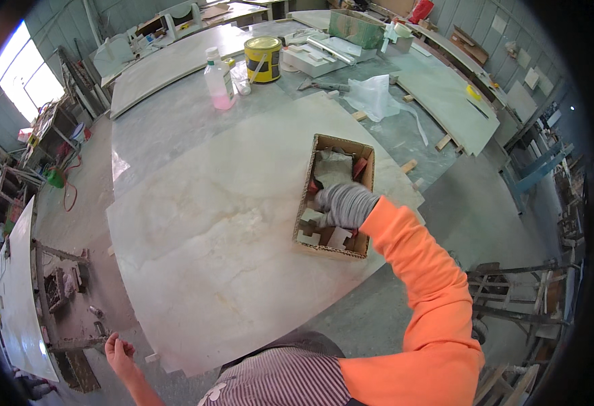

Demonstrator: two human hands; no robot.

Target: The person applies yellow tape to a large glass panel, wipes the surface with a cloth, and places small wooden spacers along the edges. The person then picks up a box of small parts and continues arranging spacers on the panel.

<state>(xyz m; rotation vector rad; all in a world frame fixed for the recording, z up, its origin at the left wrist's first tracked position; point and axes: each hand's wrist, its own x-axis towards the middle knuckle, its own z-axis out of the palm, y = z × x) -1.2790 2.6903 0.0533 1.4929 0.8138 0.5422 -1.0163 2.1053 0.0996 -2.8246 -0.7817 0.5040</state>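
My right hand (334, 201), in a grey glove, reaches down into an open cardboard box (370, 169). Its fingers are blurred and partly hidden, so I cannot tell whether they grip anything. Inside the box lie a crumpled grey cloth-like piece (334, 168), a red item (359, 168) and small whitish notched pieces (338, 239) close to the glove. The box rests on a large pale, veined slab (209, 237), near its right side. Off the slab's near left corner, my bare left hand (120, 350) is raised with curled fingers and nothing visible in them.
Beyond the slab stand a bottle of pink liquid (220, 84) and a yellow can (263, 59). A hammer-like tool (324, 86) and a white plastic sheet (372, 97) lie at the far right. Another slab (449, 95) rests on wooden strips. A metal frame (46, 298) stands left.
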